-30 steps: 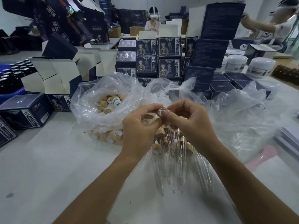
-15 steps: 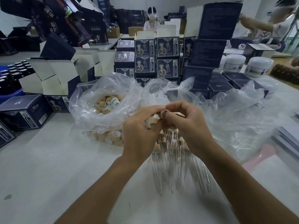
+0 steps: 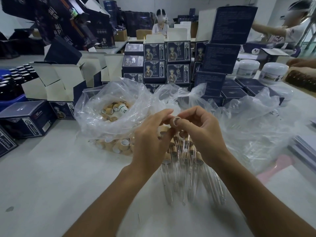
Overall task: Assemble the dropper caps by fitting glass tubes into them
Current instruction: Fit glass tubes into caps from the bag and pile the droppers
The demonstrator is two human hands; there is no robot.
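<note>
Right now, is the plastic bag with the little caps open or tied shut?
Open. The plastic bag has its mouth spread wide, and the tan caps inside show through the opening, with no knot on it.

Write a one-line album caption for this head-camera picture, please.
Both hands, left hand and right hand, pinch a small tan dropper cap above a bundle of clear glass tubes.

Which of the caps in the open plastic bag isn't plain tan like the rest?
The white cap with green print, lying on top of the pile at the right side inside the plastic bag. The caps around it are plain tan.
</note>
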